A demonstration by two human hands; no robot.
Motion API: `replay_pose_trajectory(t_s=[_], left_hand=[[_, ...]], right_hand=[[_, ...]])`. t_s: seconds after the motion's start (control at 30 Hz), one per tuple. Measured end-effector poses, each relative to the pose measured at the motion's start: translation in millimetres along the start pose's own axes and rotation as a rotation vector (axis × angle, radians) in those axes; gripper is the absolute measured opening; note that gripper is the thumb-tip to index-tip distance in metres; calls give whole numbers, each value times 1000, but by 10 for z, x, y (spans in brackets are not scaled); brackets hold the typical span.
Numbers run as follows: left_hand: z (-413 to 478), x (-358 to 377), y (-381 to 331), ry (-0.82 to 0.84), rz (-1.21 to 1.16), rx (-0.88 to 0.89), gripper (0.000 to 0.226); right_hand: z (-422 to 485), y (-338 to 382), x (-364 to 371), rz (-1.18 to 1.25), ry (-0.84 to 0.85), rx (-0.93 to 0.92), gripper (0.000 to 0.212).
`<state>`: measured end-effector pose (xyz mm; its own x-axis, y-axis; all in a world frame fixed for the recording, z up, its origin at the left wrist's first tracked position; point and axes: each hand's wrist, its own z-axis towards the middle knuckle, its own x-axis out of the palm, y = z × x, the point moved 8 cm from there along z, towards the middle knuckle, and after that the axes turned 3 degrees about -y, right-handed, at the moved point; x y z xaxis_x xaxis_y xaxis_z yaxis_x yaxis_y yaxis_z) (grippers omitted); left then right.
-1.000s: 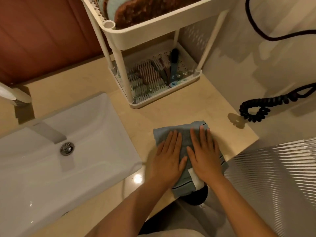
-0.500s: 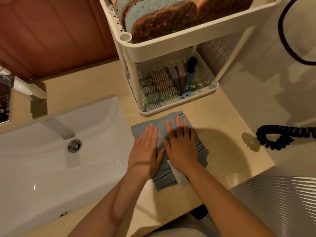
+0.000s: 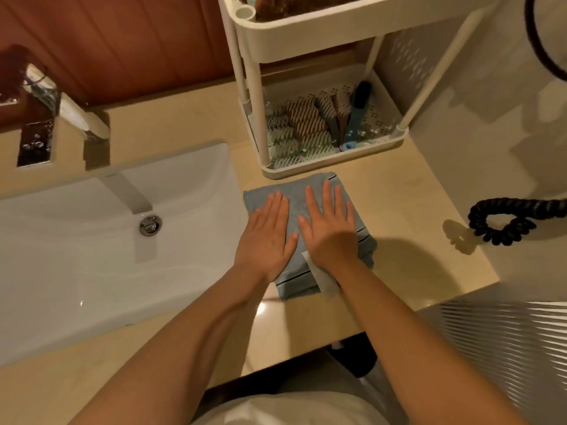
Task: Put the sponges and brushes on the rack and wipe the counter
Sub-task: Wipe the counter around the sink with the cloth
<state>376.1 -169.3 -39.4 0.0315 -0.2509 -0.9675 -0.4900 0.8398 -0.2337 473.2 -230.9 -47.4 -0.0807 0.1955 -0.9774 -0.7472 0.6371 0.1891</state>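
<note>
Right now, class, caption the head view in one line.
Left hand and right hand press a folded blue cloth on the counter between sink and rack.

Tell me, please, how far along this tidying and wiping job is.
Looks done: on the rack, sponges sit in the top tray, brushes in the bottom tray. In hand: left hand and right hand press flat on a folded blue towel on the counter. Left: wiping the remaining counter.
</note>
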Motion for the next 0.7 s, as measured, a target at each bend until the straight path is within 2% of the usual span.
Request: replay_pose_trajectory(t_s=[0.17,0.43,0.53,0.7], left_hand=[[-436,117,-118,7,-59,-28,67],[-1110,210,-200,-64,-2,1,66],[-1117,202,-200,-60,59,-5,67],[-1118,102,-379,-105,92,38,69]], right_hand=[[-441,39,-22,-9,-18,-32,55],[-1191,150,-72,-76,142,-29,62],[-1189,91,-139,-49,210,-117,67],[-1016,-46,-322,-120,244,-433,77]])
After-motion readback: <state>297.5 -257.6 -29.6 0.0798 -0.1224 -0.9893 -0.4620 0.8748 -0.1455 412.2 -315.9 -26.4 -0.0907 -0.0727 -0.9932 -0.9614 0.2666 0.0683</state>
